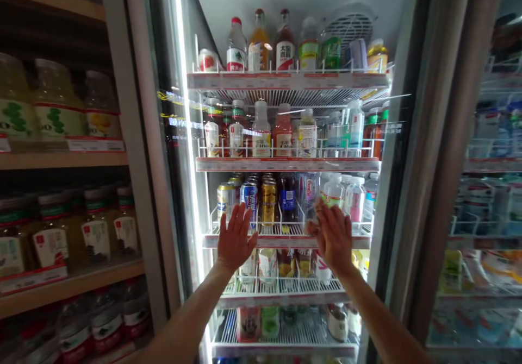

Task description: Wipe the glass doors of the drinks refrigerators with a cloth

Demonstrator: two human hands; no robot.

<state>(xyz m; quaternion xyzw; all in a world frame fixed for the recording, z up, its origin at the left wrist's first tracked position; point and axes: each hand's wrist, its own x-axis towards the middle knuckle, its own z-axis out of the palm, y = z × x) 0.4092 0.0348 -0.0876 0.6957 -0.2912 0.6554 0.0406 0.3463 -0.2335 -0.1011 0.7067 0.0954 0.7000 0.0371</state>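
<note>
My left hand (235, 236) is raised palm forward in front of the lower middle shelf, its fingers stretched up and the thumb out to the side. Behind its fingertips stand a blue can (248, 196) and a gold can (268, 204). At the same height on the right is my right hand (334, 239), blurred by motion, with thumb and fingers apart. It overlaps the clear bottles (333, 189) on that shelf. Nothing shows in either hand. Whether either one touches anything, I cannot tell.
A lit drinks cooler has white wire shelves with red-edged price rails (287, 164). Juice bottles (284, 43) line the top shelf. Reflections lie across its front. Wooden shelves (65, 160) with bottles stand left; a metal upright (428, 136) and another stocked cooler are right.
</note>
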